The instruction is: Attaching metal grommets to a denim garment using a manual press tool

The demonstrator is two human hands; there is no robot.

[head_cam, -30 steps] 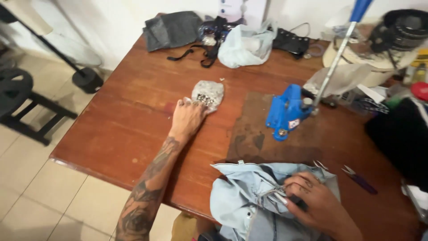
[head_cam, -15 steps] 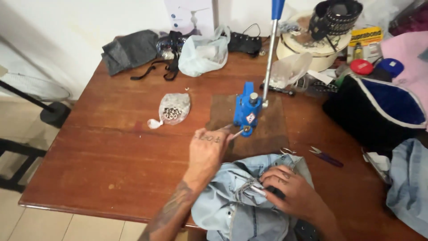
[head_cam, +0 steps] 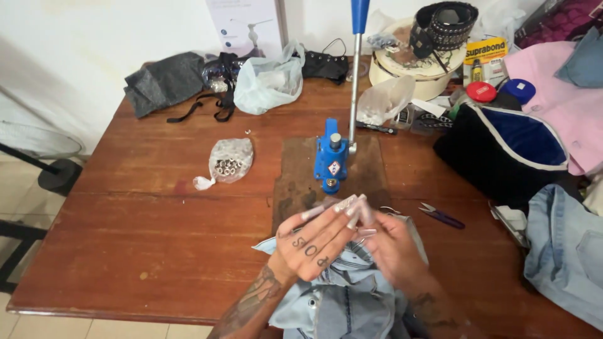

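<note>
- Your left hand [head_cam: 314,246] is raised over the denim garment [head_cam: 342,301], back of the hand to the camera, fingers stretched forward and loosely spread. Fingertips meet those of the other hand.
- Your right hand [head_cam: 392,251] sits just beside it, palm turned inward, fingers curled toward the left fingertips [head_cam: 347,204].
- Grip: the two sets of fingertips pinch together at one spot. Whatever is between them is too small to make out, so you cannot tell what is held, or whether anything is.
- The denim garment is light blue, crumpled, lying at the near edge of the wooden table [head_cam: 157,251], directly under both hands. A metal stud shows on its fabric.
- The blue hand press [head_cam: 331,160] stands upright on a dark board [head_cam: 295,182] just beyond your fingertips, its long lever pointing up.
- A clear bag of small metal rings [head_cam: 229,164] lies left of the press, well apart from both hands.
- Small purple-handled snips [head_cam: 443,216] lie to the right of your right hand, near it.
</note>
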